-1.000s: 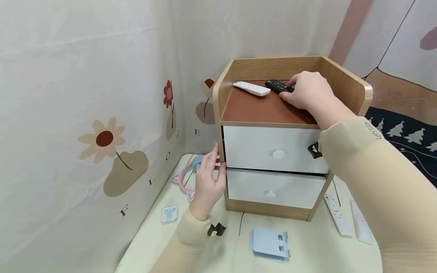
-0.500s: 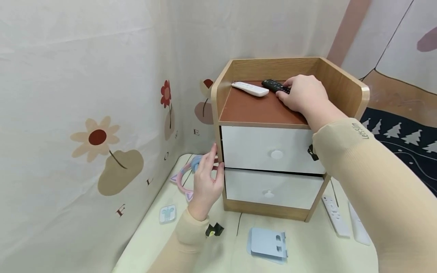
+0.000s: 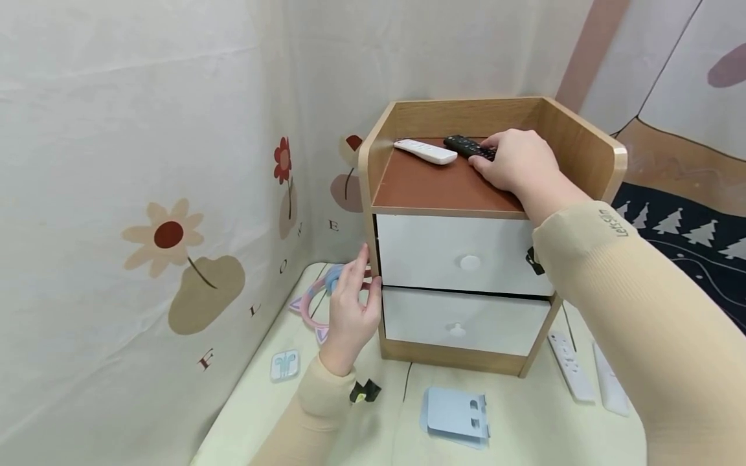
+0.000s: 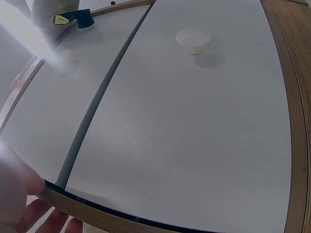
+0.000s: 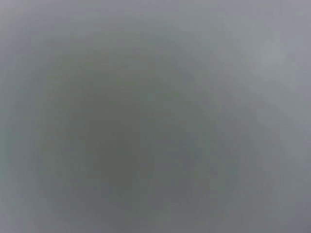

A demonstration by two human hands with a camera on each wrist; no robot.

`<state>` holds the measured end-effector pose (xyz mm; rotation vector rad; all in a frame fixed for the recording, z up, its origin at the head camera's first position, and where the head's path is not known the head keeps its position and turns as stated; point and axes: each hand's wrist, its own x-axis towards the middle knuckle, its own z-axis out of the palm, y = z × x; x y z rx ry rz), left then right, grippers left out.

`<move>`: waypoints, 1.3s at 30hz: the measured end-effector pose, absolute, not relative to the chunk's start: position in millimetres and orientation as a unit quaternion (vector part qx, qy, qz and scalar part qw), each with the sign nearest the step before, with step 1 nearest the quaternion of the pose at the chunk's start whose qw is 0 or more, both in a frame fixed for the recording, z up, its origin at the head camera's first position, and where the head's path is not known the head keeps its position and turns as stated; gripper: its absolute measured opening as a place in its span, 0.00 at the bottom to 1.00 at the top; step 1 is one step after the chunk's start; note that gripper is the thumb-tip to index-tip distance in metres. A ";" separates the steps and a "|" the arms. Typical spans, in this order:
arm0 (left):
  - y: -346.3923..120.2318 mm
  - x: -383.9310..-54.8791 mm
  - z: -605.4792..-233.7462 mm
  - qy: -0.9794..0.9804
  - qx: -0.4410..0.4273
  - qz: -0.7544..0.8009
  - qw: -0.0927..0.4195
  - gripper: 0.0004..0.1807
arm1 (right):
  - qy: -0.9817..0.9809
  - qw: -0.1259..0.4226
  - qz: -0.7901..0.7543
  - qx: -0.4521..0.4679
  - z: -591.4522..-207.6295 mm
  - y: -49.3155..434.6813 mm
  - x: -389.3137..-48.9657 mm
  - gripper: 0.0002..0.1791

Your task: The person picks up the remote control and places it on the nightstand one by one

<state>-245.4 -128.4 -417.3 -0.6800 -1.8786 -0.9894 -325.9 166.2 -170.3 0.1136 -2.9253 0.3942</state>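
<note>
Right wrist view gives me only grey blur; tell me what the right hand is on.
Observer: In the head view, the right hand holds a black remote.
Operator: Say what lies beside it.
Observer: A white remote, to its left in the head view, on the same brown top.
Operator: Now place the left hand for me.
Observer: It touches the left side of the cabinet, beside the drawer fronts.
</note>
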 end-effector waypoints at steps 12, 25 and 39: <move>-128.6 -246.9 -416.8 -0.756 -0.274 -0.395 0.444 0.38 | -0.983 0.133 0.117 0.056 -173.1 163.5 -314.5 0.39; -131.1 -245.4 -416.9 -0.756 -0.267 -0.393 0.451 0.38 | -0.957 0.235 0.131 0.112 -183.1 161.3 -278.1 0.33; -130.5 -247.2 -415.6 -0.753 -0.273 -0.389 0.456 0.37 | -0.895 0.342 0.251 0.137 -212.7 176.1 -238.7 0.26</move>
